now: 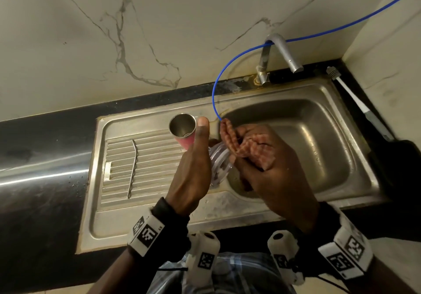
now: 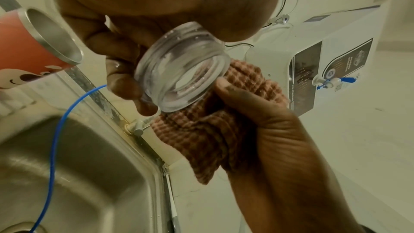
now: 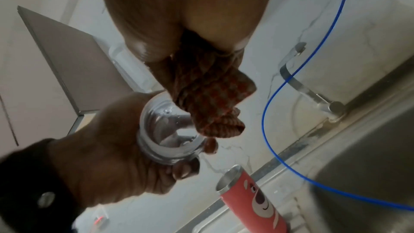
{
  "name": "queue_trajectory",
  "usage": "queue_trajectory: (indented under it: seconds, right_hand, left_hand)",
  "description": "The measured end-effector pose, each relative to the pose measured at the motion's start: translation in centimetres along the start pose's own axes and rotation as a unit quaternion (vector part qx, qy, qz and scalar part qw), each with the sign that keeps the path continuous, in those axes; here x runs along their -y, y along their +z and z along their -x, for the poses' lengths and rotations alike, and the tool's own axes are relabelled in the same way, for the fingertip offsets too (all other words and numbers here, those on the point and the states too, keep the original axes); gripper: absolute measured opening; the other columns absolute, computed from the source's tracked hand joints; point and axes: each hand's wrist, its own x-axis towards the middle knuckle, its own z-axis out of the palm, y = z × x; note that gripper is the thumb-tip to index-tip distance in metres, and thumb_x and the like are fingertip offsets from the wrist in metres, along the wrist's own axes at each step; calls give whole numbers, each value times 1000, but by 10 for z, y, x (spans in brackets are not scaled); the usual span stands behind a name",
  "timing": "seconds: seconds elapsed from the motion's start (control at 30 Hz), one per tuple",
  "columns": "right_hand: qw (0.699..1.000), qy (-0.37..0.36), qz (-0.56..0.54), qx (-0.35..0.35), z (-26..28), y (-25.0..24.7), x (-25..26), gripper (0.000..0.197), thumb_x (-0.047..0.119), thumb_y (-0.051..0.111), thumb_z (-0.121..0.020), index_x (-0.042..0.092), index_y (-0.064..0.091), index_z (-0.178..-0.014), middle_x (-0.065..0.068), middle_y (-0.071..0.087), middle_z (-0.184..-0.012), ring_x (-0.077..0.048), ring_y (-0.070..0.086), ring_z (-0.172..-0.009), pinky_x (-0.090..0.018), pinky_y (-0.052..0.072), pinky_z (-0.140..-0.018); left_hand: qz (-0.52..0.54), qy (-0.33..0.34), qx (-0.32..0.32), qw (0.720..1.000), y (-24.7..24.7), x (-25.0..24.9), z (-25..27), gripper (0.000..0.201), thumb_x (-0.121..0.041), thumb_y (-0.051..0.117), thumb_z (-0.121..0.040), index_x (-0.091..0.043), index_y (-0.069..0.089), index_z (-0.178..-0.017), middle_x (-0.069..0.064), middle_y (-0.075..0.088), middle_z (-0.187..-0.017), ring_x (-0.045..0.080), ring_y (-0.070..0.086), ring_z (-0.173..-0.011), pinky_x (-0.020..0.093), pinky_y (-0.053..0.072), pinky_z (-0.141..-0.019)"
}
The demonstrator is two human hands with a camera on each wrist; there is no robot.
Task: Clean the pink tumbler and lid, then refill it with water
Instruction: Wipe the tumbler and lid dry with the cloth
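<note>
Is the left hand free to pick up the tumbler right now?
Probably not: the left hand is gripping the clear lid, though the tumbler stands open just beyond its thumb with nothing between them.

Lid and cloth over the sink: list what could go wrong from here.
1. The clear lid looks wet, and the left hand grips it only with its fingers; it might slip into the sink.
2. The cloth, bunched in the right hand, may miss the lid's inner grooves.
3. The open pink tumbler stands right beside the left thumb; a stray nudge could tip it.
</note>
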Motion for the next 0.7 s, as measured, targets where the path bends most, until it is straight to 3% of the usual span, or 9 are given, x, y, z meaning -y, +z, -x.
queue_trajectory:
  seconds: [0.1,0.2,0.23,0.3,0.4,0.47,0.53,0.63,0.7]
  right_hand:
    - [999,-28,-32,-23,-3,-14,2,15,5,74,-95,15,70,-106,-1,78,-99,-27,76,-87,-47,61,-82]
    - [997,-74,-11,-21,-6,-25,9,38,-13,70,-90,24,64,-91,12,74,-86,-27,67,-66,-25,60,-67]
    - [997,-74,-17,-9,-7,-27,8,37,-16,68,-89,20,64,-92,10,74,-87,-28,66,-65,-29,61,-65]
    - [997,-57,-30,34,-9,-26,6,40,-16,65,-92,19,69,-109,2,75,-94,-23,72,-73,-36,61,-65]
    - [993,-75,-2,96,-11,-26,5,48,-20,65,-90,14,72,-123,5,76,-111,-8,72,-94,-20,53,-80]
    - [987,-101,10,124,-12,-29,4,42,-21,65,-88,9,74,-117,2,74,-114,-12,70,-100,-27,53,-83]
    - [981,-126,59,135,-13,-28,0,39,-13,64,-86,12,75,-115,3,71,-120,-20,68,-112,-42,56,-88]
    - [985,-103,93,105,-14,-25,-8,33,-6,61,-91,14,74,-113,2,64,-122,-20,66,-110,-49,57,-84]
    - [989,-88,96,77,-14,-22,-8,32,-6,60,-92,15,74,-112,1,60,-121,-19,65,-108,-46,58,-81]
  left_hand:
    - [-3,-7,-12,1000,-3,2,-2,87,-81,15,-102,-24,80,-116,3,82,-111,19,77,-109,50,50,-109]
    - [-12,-8,-14,1000,-8,4,-4,93,-90,18,-94,-25,81,-115,6,82,-109,26,76,-109,56,50,-110]
    - [-18,-8,-9,1000,-7,5,-4,94,-92,18,-92,-26,81,-115,7,81,-111,27,75,-110,57,49,-110]
    - [-18,3,5,1000,-4,6,-4,91,-93,17,-91,-34,79,-122,2,80,-119,23,74,-116,54,46,-114]
    - [-10,9,13,1000,1,3,-5,97,-98,17,-87,-31,77,-124,7,79,-120,26,73,-118,58,46,-115]
    - [-28,-3,2,1000,0,2,-6,108,-101,14,-81,-20,80,-109,11,81,-107,31,75,-110,61,49,-110]
    - [-49,-5,-14,999,-1,3,-7,114,-104,11,-76,-17,81,-103,12,81,-101,31,76,-105,61,50,-108]
    - [-85,23,-44,995,3,0,-2,109,-106,6,-72,-37,80,-113,3,81,-114,24,73,-112,55,48,-110]
    - [-134,58,-52,988,6,-1,0,121,-106,-3,-69,-34,75,-127,7,77,-121,26,71,-114,54,49,-108]
